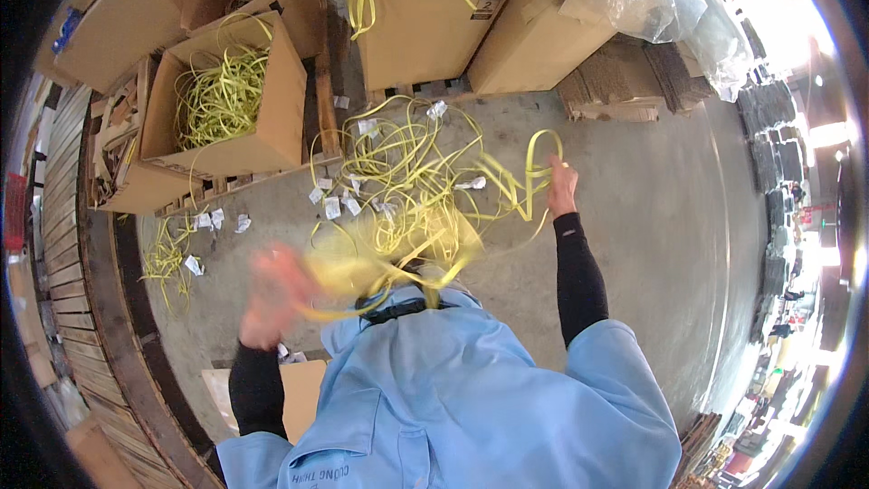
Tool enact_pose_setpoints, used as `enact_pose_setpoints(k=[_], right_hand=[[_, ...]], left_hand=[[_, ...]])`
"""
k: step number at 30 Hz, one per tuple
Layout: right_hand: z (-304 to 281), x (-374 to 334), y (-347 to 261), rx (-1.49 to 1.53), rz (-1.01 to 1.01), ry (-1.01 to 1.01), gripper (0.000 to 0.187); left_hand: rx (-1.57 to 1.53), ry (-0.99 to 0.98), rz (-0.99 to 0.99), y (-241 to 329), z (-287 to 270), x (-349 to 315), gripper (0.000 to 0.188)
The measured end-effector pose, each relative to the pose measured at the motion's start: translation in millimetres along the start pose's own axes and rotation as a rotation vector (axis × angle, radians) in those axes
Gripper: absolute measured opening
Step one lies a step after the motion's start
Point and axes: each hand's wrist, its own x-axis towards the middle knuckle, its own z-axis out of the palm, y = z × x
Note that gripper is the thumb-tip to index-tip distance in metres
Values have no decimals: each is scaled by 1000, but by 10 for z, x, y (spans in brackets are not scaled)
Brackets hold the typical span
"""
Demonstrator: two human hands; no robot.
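Note:
In the head view, my right hand (562, 188) is raised to the right with its fingers closed on a yellow plastic strap (529, 204). The strap loops above the hand and runs left toward the tangle. My left hand (279, 297) is smeared by motion at the lower left, so its fingers cannot be made out. Blurred yellow strands lie right beside it and stretch across in front of my waist. Between my hands, a loose pile of yellow strapping (407, 158) spreads over the concrete floor, with several small white paper labels (332, 207) among it.
An open cardboard box (226, 158) full of yellow strapping stands at the upper left. Large cartons (425, 27) stand ahead, beside stacked flat cardboard (615, 77). A smaller strap heap (166, 258) lies left, near a slatted wooden platform (77, 254). Cardboard (303, 389) lies by my left arm.

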Motion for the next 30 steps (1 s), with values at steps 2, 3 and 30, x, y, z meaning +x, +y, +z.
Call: enact_pose_setpoints(k=[2, 3, 30], right_hand=[[-90, -181, -52, -171, 134, -266, 33], [-95, -327, -140, -244, 214, -404, 35], [271, -1809, -1581, 74, -93, -867, 34]], left_hand=[[179, 504, -188, -316, -701, 82, 23], [562, 543, -170, -514, -1074, 224, 23], [-202, 508, -405, -1727, 160, 618, 19]])
